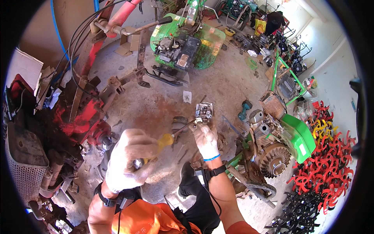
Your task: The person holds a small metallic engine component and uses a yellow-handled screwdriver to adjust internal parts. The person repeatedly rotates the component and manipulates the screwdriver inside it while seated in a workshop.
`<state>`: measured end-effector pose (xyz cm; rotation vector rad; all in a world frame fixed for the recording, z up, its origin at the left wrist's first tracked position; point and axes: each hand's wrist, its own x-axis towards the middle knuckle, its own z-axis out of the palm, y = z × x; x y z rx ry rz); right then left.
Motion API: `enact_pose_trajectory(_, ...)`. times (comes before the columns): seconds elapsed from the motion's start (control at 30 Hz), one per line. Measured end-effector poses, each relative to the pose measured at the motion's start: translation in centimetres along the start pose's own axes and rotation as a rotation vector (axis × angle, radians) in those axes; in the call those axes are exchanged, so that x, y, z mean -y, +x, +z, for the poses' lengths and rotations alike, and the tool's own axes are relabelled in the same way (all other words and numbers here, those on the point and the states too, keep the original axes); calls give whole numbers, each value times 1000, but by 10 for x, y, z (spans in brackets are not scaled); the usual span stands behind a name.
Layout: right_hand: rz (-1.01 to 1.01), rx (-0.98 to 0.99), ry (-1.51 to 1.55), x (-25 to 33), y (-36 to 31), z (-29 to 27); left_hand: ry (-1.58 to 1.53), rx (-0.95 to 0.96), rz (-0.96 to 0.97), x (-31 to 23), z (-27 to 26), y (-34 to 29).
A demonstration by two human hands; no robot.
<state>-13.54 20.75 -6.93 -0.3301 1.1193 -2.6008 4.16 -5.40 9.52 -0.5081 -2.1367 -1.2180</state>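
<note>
The left hand, in a white work glove, is wrapped tight around the yellow handle of a screwdriver, whose dark shaft runs toward two o'clock. The right hand, also gloved, is closed from below around a small metal carburetor and holds it up in the air just above centre, over the floor; the screwdriver's tip meets the part at its lower left side.

The carburetor looks like a cast metal block: stiff, compact, light enough for one hand, but probably oily and easy to let slip, with small levers and fittings that could bend. Its solid body seems the safest place to take hold, as the right hand does now, with fingers kept off the thin linkages.

At three o'clock of the hands sits a stripped engine with a finned flywheel and a green cover. Farther out at four o'clock lies a heap of red tiller blades, with black ones below. At twelve o'clock stands a green tiller on the stained concrete floor. At nine o'clock a red machine trails black cables, and a teal tool lies near the carburetor's right.
</note>
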Motion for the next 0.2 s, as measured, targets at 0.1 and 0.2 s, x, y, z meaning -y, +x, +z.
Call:
enact_pose_trajectory(0.1, 113, -5, -7, 2, 2, 6, -162, -191, -89, -7, -2, -7)
enact_pose_trajectory(0.2, 79, 20, -10, 2, 1, 15, -13, -119, 43, -2, -18, -10)
